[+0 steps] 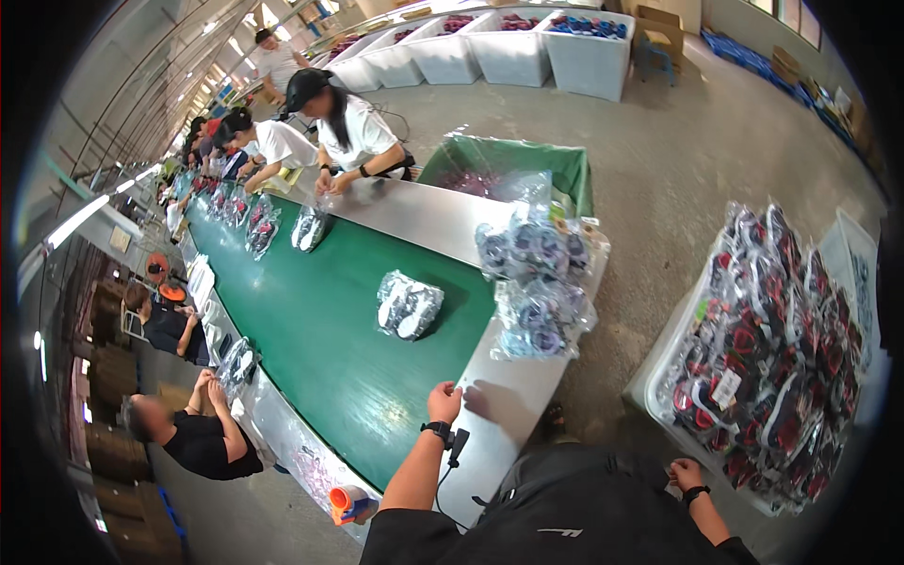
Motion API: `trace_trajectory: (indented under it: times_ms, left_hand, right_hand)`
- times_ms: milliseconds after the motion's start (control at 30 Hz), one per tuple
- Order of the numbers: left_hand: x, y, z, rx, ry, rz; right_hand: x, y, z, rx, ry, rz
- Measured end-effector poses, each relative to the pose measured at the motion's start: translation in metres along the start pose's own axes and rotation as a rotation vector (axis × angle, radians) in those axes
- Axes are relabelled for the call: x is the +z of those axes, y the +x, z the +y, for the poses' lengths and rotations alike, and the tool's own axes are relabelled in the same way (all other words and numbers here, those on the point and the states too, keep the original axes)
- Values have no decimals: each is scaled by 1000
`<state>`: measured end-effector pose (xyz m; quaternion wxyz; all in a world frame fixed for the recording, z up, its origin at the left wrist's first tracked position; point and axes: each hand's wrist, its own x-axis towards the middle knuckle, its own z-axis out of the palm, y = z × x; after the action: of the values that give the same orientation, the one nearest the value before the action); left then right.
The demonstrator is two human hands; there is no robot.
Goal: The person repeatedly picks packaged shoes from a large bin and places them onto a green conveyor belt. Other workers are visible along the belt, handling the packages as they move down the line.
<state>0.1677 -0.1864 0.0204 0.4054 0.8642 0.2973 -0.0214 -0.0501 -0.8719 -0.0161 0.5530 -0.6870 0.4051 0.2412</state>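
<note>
My left hand (445, 402) is closed in a loose fist at the metal edge of the green conveyor belt (330, 353), with a dark band on its wrist. Nothing shows in its fingers. On the belt beyond it lies a pair of shoes (411, 306) in a clear plastic bag. Bagged bluish shoes (532, 247) are piled on the metal corner, up and right of that hand. Low at my right side, my right hand (685, 474) has curled fingers, and what they hold, if anything, is too small to make out. It is nearest to the bin of bagged shoes.
A white bin (650, 381) heaped with bagged dark and red shoes stands at right. Beyond the table corner is a green-lined bin (565, 169). Several co-workers line the belt. An orange-and-blue tape dispenser (350, 504) sits at the near left edge. White tubs (589, 71) stand far back.
</note>
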Motion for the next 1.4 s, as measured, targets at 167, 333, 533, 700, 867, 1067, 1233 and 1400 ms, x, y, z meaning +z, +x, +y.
trace_trajectory:
  times_ms: [167, 333, 533, 700, 867, 1067, 1233, 1400]
  left_hand:
    - [-46, 77, 23, 48, 61, 153]
    - [-71, 153, 43, 134, 178, 257]
    - [-78, 236, 43, 135, 215, 333]
    - [-89, 269, 48, 98, 279, 189]
    - [-102, 256, 73, 45, 487, -42]
    - [-97, 210, 77, -65, 510, -3]
    - [-74, 122, 41, -17, 304, 249]
    - [-45, 19, 18, 247, 176, 451]
  right_hand:
    - [46, 0, -68, -123, 6, -52]
    - [48, 0, -58, -272, -43, -13]
    - [18, -36, -39, -303, -596, -67]
    - [30, -64, -62, -227, -697, -40]
    - [49, -73, -90, -235, -734, -33]
    - [56, -67, -106, -331, -751, -39]
    - [46, -22, -100, -245, -554, -123]
    - [30, 0, -78, -206, -443, -114]
